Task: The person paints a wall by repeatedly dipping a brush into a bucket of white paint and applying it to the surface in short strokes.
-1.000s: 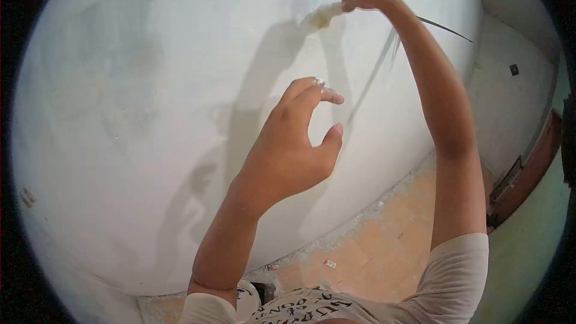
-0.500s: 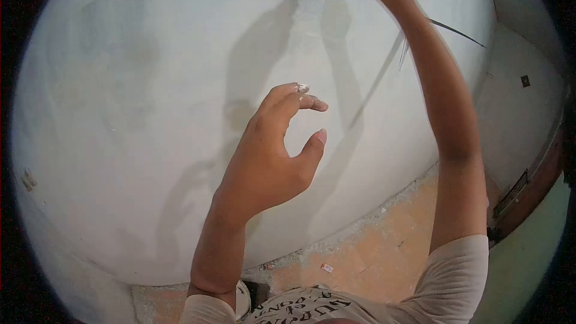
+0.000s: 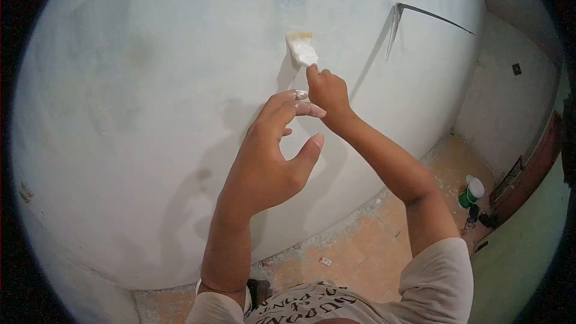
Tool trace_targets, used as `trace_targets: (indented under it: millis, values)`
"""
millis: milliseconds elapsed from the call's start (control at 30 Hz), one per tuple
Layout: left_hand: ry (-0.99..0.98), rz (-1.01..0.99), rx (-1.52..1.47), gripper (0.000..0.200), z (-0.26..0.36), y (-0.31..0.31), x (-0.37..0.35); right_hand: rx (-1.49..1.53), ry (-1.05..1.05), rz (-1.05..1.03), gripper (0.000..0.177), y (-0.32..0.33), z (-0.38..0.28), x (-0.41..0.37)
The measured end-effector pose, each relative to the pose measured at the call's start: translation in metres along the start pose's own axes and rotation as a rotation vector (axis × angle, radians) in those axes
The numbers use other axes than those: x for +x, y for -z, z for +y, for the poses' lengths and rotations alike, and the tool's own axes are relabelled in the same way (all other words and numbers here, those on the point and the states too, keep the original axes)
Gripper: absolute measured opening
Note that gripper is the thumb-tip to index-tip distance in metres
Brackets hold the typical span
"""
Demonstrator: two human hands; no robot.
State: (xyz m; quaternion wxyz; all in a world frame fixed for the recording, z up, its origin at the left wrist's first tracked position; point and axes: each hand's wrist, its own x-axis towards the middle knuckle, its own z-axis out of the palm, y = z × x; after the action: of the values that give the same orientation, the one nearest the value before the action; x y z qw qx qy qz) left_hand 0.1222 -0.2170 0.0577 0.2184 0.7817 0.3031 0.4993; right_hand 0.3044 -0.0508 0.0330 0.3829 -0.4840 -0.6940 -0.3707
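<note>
The pale wall (image 3: 138, 120) fills the left side. In front of it the left hand (image 3: 270, 156) is raised, its fingers loosely curved and spread, holding nothing. Just right and above, the paintbrush (image 3: 302, 50) presses its white bristles on the wall, its handle gripped by the right hand (image 3: 328, 93). A green-and-white container (image 3: 471, 192) stands on the floor (image 3: 372, 240) far right.

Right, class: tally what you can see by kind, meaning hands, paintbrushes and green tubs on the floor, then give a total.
Hands: 2 (left hand, right hand)
Paintbrush: 1
Green tub: 1
Total: 4
</note>
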Motion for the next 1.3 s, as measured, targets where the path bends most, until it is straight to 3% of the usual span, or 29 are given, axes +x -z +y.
trace_targets:
  millis: [67, 133, 200, 267, 400, 533, 600, 733, 867, 967, 1067, 1133, 1167, 1300]
  values:
    - [0.017, 0.004, -0.045, 0.031, -0.001, 0.0, -0.001, 0.055, 0.012, -0.231, 0.019, 0.007, 0.014, -0.006]
    - [0.036, -0.009, -0.057, 0.031, -0.004, -0.001, -0.005, 0.092, 0.004, -0.18, 0.015, 0.016, 0.033, -0.002]
    - [0.054, -0.021, -0.068, 0.031, -0.011, -0.003, -0.011, 0.548, -0.232, -0.309, 0.024, 0.031, 0.055, 0.009]
    - [0.071, -0.038, -0.083, 0.03, -0.02, -0.008, -0.018, 0.806, -0.643, -0.453, 0.034, 0.062, 0.05, 0.022]
    - [0.092, -0.045, -0.086, 0.029, -0.033, -0.017, -0.036, 1.399, -0.724, -0.308, 0.037, 0.041, 0.048, 0.021]
    - [0.121, -0.049, -0.103, 0.025, -0.043, -0.024, -0.046, 1.527, -0.647, -0.38, 0.037, 0.011, 0.034, 0.046]
    - [0.119, -0.041, -0.081, 0.025, -0.042, -0.025, -0.044, 1.584, -0.788, -0.598, 0.039, -0.001, 0.029, 0.053]
    - [0.172, -0.023, -0.171, 0.025, -0.023, -0.013, -0.014, 1.742, -0.868, -0.704, 0.043, -0.003, 0.035, 0.062]
    - [0.161, -0.034, -0.159, 0.026, -0.028, -0.013, -0.01, 1.666, -0.926, -0.926, 0.044, -0.014, 0.043, 0.016]
    - [0.166, -0.039, -0.133, 0.025, -0.031, -0.013, -0.015, 1.483, -0.927, -0.977, 0.045, -0.012, 0.058, -0.006]
    - [0.186, -0.028, -0.155, 0.024, -0.026, -0.012, -0.016, 0.843, -0.792, -0.583, 0.042, 0.02, 0.058, -0.002]
    - [0.184, -0.019, -0.149, 0.023, -0.021, -0.012, -0.017, 0.754, -0.603, -0.215, 0.037, 0.015, 0.061, 0.003]
    - [0.128, -0.043, -0.07, 0.044, -0.021, -0.012, -0.016, 0.696, -0.562, -0.132, 0.032, 0.018, 0.07, 0.006]
    - [0.048, -0.017, 0.038, 0.042, -0.015, -0.012, -0.016, 0.575, -0.363, 0.134, 0.027, 0.038, 0.072, 0.046]
